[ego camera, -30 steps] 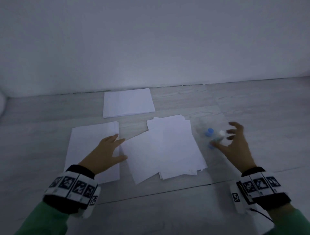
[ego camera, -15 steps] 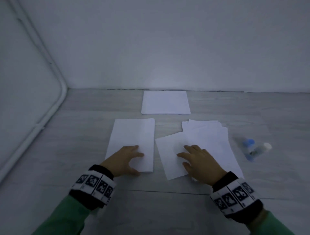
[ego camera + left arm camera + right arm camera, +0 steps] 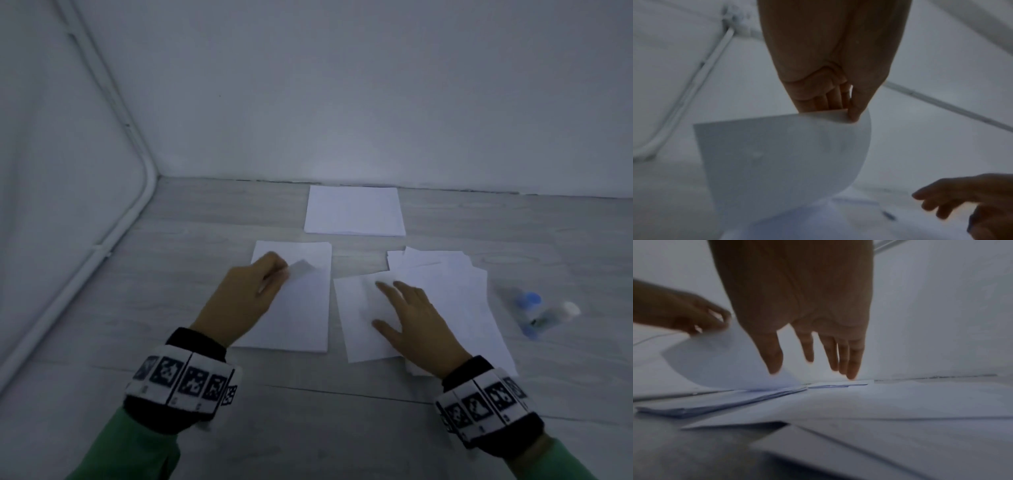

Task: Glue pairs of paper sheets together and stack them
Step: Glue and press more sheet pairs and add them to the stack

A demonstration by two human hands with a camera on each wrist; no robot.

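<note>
On a pale grey wood-grain surface (image 3: 205, 428) tucked into a white-walled corner, with a white pipe (image 3: 113, 226) running along the left wall, there are three lots of paper: a far stack (image 3: 354, 212), a left stack (image 3: 301, 308) and a messy right pile (image 3: 455, 294). Glue sticks (image 3: 537, 313) lie just right of that pile. Compared to half a second ago, the left hand (image 3: 245, 298) now pinches the left stack's top sheet (image 3: 781, 155) and curls it up, instead of resting flat. The right hand (image 3: 416, 320) stays spread on a loose sheet (image 3: 356, 315).
</note>
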